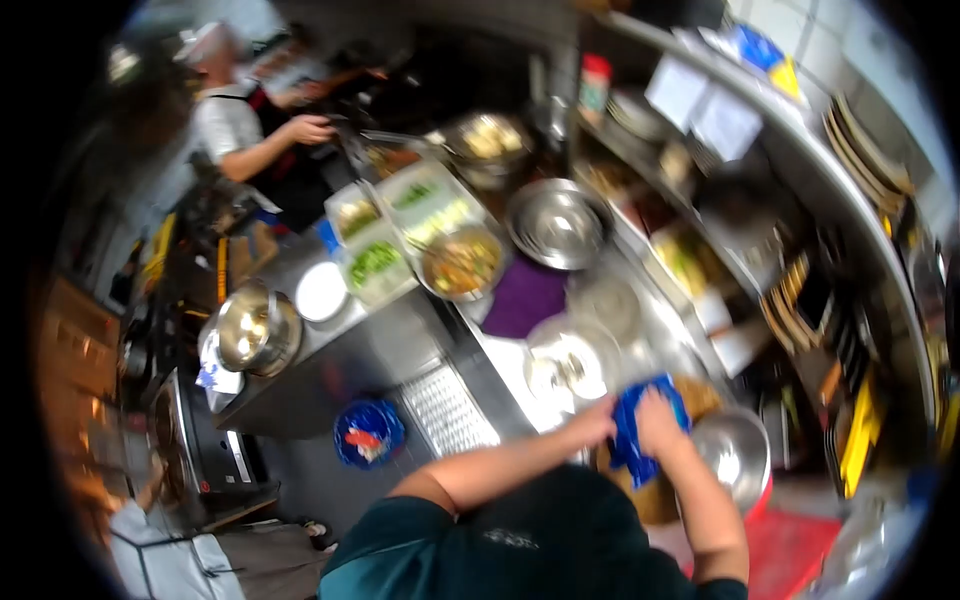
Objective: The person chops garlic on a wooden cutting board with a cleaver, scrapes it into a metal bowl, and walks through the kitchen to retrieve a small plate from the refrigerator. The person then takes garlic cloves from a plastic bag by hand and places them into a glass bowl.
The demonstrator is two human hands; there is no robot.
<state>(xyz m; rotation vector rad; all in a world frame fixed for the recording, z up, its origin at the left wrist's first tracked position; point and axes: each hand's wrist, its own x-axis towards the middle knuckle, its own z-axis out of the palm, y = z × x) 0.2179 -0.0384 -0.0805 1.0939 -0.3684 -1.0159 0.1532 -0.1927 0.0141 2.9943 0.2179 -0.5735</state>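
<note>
A crumpled blue plastic bag (628,440) is between my two hands over a brown board (655,500) on the steel counter. My right hand (657,424) reaches into or grips the top of the bag; its fingers are blurred. My left hand (598,420) is at the bag's left edge, its fingers smeared by motion. A steel bowl (730,455) stands just right of my right forearm. Clear round containers (572,362) sit beyond my hands, near a purple cloth (525,298).
Steel bowls (560,222), a bowl of chopped food (461,262) and tubs of greens (375,262) stand farther back. A blue-lined bin (369,433) is on the floor at left. Two co-workers are at left. A shelf (700,210) runs along the right; a red board (795,550) lies below.
</note>
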